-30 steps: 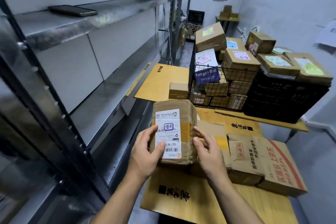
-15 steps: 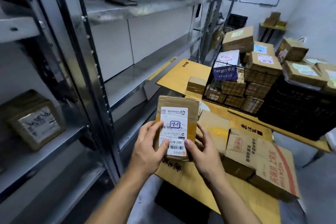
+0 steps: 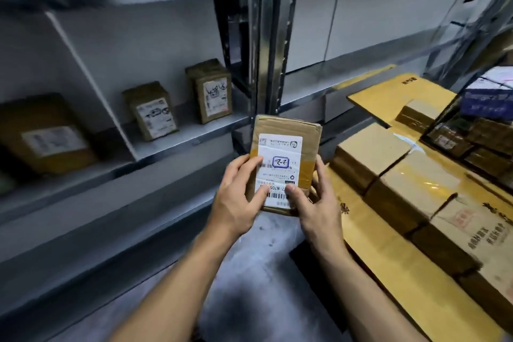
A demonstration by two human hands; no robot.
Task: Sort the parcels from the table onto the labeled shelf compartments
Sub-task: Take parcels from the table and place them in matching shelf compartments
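I hold a small brown cardboard parcel (image 3: 288, 147) upright in front of me, its white shipping label with a blue-framed mark facing me. My left hand (image 3: 238, 197) grips its left side with the thumb on the label. My right hand (image 3: 316, 203) grips its lower right side, thumb over the barcode. The parcel hangs in front of the grey metal shelf (image 3: 177, 136), just right of the compartment where two small labelled parcels (image 3: 151, 111) (image 3: 209, 90) stand. A larger parcel (image 3: 47, 133) sits in the compartment further left.
A vertical shelf post (image 3: 273, 36) rises right behind the held parcel. To the right, a table (image 3: 388, 255) covered with yellow cardboard carries several brown boxes (image 3: 388, 164). A black wire crate (image 3: 477, 130) with more parcels stands at the far right. Grey floor lies below my arms.
My view has swung left toward the shelf. The parcel, gripped in both hands throughout, has moved away from the table to the shelf front, and the shelf's stored parcels have come into view.
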